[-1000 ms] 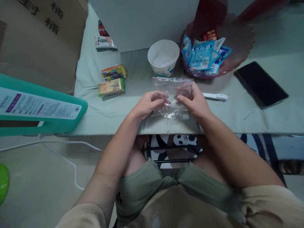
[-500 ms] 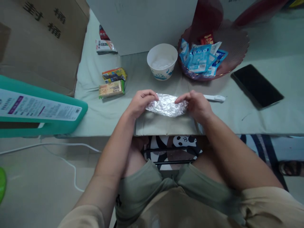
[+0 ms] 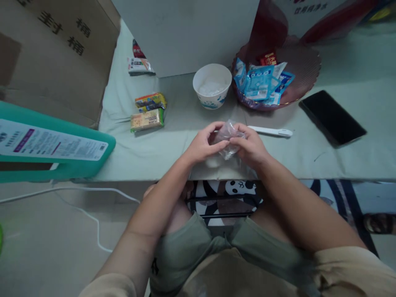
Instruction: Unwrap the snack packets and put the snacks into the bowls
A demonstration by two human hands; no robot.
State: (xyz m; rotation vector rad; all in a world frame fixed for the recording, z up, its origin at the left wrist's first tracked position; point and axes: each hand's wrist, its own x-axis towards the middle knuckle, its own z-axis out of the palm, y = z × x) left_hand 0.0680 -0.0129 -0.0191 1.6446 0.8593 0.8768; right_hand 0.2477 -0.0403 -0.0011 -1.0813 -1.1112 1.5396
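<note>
Both of my hands meet over the near edge of the table (image 3: 324, 161). My left hand (image 3: 202, 145) and my right hand (image 3: 251, 146) pinch a crumpled piece of clear plastic film (image 3: 228, 135) between their fingertips, bunched into a small wad just above the pale green cloth. A white paper cup (image 3: 212, 86) with blue print stands straight beyond the hands. A white pen-like stick (image 3: 269, 131) lies just right of my right hand.
A dark red bowl (image 3: 301, 70) holds several blue sachets. A black phone (image 3: 332, 117) lies at the right. Snack packets (image 3: 147, 112) lie at the left, another packet (image 3: 140, 65) farther back. A teal box (image 3: 46, 144) and a cardboard box (image 3: 52, 53) stand at the left.
The plastic film, spread wide between my hands before, is now gathered into a small wad. Both hands have come together at the middle.
</note>
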